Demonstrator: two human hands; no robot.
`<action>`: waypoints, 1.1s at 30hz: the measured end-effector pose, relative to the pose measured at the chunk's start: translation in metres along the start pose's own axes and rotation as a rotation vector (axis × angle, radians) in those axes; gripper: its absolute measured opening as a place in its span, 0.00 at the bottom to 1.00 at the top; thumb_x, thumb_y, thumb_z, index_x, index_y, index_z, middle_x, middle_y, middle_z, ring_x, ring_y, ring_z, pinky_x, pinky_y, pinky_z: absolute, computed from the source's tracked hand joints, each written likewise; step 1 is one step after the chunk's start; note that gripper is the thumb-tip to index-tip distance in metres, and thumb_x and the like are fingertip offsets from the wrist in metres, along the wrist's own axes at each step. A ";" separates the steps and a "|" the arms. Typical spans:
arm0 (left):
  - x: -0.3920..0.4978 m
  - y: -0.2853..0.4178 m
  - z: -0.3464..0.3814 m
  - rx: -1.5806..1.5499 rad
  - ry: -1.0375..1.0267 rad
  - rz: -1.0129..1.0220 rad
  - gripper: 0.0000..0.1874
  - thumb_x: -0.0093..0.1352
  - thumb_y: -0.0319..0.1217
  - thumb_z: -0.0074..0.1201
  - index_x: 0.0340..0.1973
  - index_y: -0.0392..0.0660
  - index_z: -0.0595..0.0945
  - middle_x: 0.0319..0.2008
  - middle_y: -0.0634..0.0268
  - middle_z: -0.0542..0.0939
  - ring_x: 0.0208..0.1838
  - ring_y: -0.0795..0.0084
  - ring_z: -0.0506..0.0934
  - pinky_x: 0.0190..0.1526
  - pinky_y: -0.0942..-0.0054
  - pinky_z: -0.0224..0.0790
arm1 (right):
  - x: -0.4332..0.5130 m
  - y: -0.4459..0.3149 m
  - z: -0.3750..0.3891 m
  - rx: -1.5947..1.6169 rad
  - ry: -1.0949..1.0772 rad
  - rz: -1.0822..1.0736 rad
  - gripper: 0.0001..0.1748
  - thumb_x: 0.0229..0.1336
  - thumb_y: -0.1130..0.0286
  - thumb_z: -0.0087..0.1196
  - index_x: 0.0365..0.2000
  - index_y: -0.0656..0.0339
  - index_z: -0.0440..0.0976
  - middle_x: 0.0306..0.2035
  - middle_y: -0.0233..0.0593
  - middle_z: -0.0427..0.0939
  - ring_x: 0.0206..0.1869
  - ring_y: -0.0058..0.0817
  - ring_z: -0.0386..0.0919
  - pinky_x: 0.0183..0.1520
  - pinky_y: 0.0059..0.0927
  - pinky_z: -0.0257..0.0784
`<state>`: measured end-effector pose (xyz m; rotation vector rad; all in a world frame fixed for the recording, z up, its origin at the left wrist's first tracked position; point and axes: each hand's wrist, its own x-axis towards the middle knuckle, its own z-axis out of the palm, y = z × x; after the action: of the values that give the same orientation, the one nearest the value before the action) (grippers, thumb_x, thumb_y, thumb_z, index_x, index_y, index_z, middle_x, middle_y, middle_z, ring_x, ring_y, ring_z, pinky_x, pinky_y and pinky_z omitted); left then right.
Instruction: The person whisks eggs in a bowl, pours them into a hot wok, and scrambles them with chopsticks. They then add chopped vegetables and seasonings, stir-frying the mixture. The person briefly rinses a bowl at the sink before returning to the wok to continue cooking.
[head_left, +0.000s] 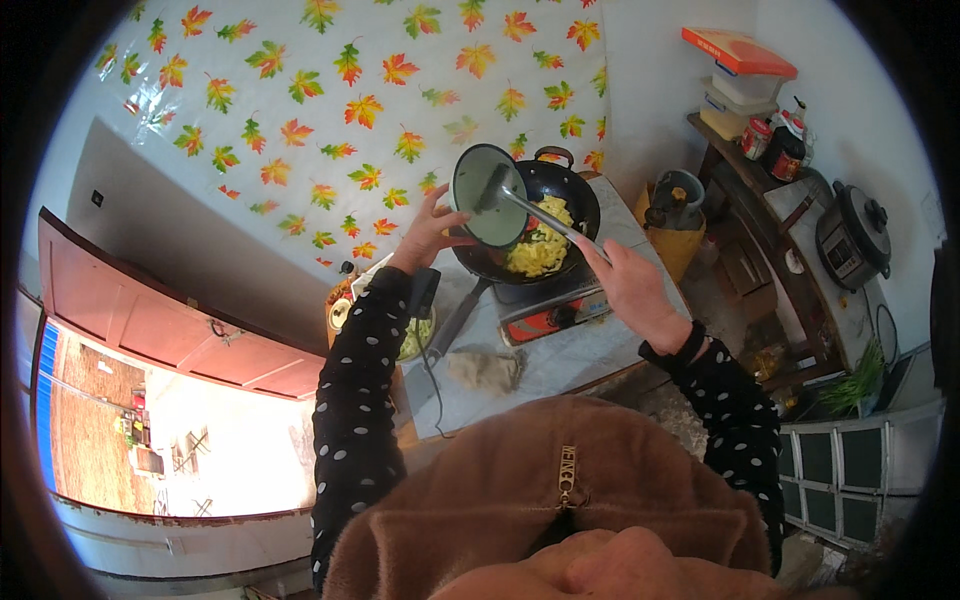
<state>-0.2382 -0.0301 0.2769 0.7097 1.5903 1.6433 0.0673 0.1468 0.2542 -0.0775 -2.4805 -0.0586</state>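
My left hand (433, 234) grips a round bowl (474, 214) by its rim and side. The bowl is tipped over the left part of a black wok (587, 196), its inside facing me. My right hand (634, 289) holds the metal handle (551, 219) of a cooking spatula, whose dark head (495, 185) is inside the bowl. Yellow scrambled egg (536, 255) with bits of green and red lies in the wok. The wok sits on a portable gas stove (551, 319), its long handle (459, 319) pointing towards me. The bowl hides part of the wok.
A folded cloth (487, 370) lies on the marble-patterned table (536, 379). Behind my left forearm stands a bowl of chopped green vegetable (415, 339). To the right are a gas cylinder (679, 196) and a shelf with bottles (787, 150) and an electric cooker (853, 236).
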 end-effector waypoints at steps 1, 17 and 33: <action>0.000 0.001 0.000 0.028 -0.001 0.010 0.43 0.61 0.25 0.61 0.67 0.49 0.53 0.54 0.52 0.70 0.58 0.56 0.72 0.48 0.48 0.77 | -0.002 0.003 -0.003 -0.009 -0.027 -0.013 0.32 0.50 0.80 0.51 0.59 0.61 0.66 0.30 0.38 0.65 0.33 0.33 0.72 0.30 0.30 0.69; 0.005 -0.004 -0.006 0.220 0.040 0.051 0.45 0.60 0.26 0.63 0.69 0.50 0.54 0.56 0.53 0.70 0.57 0.60 0.73 0.47 0.56 0.78 | -0.004 0.024 -0.021 -0.071 -0.066 -0.027 0.29 0.49 0.79 0.51 0.56 0.62 0.69 0.30 0.37 0.65 0.34 0.31 0.71 0.31 0.29 0.69; 0.003 0.001 0.006 0.194 0.058 0.059 0.44 0.61 0.26 0.62 0.69 0.48 0.53 0.56 0.54 0.69 0.57 0.61 0.72 0.48 0.54 0.78 | -0.002 0.026 -0.014 -0.036 -0.026 0.016 0.29 0.49 0.79 0.51 0.56 0.59 0.71 0.30 0.37 0.65 0.33 0.34 0.71 0.33 0.32 0.68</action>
<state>-0.2352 -0.0245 0.2776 0.8215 1.8030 1.5777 0.0795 0.1721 0.2650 -0.1145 -2.5047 -0.0964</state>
